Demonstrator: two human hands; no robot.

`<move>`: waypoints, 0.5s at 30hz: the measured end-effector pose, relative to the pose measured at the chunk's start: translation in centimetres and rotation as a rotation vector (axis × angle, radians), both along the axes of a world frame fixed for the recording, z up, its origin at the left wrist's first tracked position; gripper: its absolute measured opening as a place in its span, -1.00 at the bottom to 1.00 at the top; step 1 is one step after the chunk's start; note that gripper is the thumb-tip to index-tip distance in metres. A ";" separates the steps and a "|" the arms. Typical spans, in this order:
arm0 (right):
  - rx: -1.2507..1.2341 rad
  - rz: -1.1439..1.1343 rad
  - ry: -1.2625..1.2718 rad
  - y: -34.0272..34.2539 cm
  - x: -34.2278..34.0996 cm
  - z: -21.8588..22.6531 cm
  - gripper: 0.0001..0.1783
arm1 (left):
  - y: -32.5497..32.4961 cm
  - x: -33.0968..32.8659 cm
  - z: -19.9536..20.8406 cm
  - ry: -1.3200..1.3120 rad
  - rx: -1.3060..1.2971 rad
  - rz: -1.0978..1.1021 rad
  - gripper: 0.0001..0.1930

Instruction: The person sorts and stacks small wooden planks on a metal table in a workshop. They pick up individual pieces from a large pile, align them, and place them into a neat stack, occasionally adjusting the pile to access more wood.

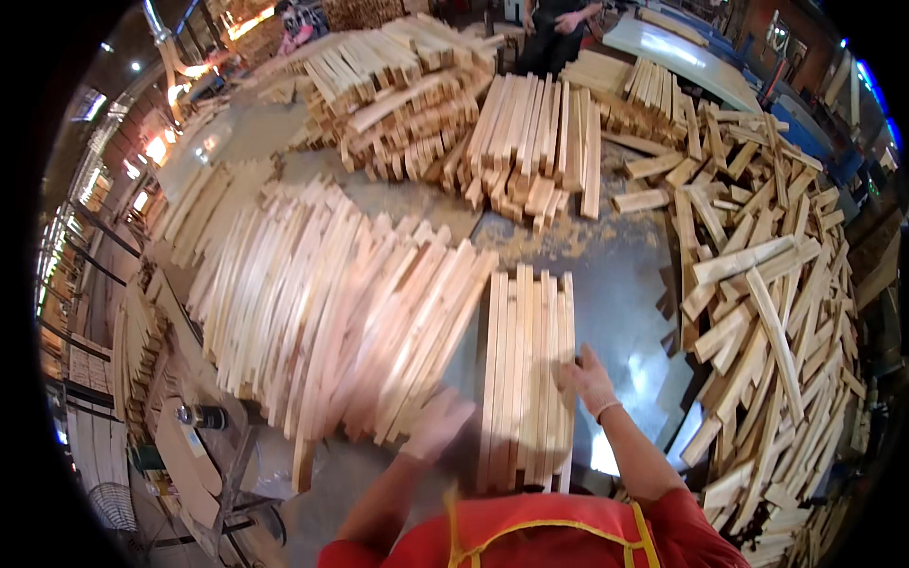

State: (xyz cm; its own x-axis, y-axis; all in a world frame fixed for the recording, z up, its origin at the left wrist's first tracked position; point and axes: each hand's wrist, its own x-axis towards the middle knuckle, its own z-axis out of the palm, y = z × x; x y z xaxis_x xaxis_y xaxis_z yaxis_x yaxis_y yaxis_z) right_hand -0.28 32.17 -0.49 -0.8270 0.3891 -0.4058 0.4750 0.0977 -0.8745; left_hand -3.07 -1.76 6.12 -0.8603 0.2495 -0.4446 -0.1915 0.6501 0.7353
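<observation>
Wooden strips point(514, 379) | side by side on table point(615, 284), before the person | right hand point(589, 383) unclenched at their right edge | left hand point(438, 426) blurred near wider strip row point(312, 312), grip: cannot tell

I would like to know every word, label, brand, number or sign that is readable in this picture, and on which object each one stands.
There are none that can be read.
Wooden strips by the right hand: no lettering visible.
Red apron: no lettering visible.
Dark cylindrical object, lower left: too small to tell.
</observation>
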 end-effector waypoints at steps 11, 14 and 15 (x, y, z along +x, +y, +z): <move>-0.193 0.124 -0.067 2.0 -1.9 4.2 -0.34 | 13.5 -4.7 0.5 0.049 -0.228 0.049 -0.04; -0.242 0.052 0.184 3.5 -1.4 11.0 -0.40 | 15.4 -4.7 6.1 0.324 -0.067 0.063 -0.10; -0.225 0.066 0.204 3.6 -2.1 14.6 -0.42 | 15.5 -5.4 7.5 0.502 0.047 0.095 -0.11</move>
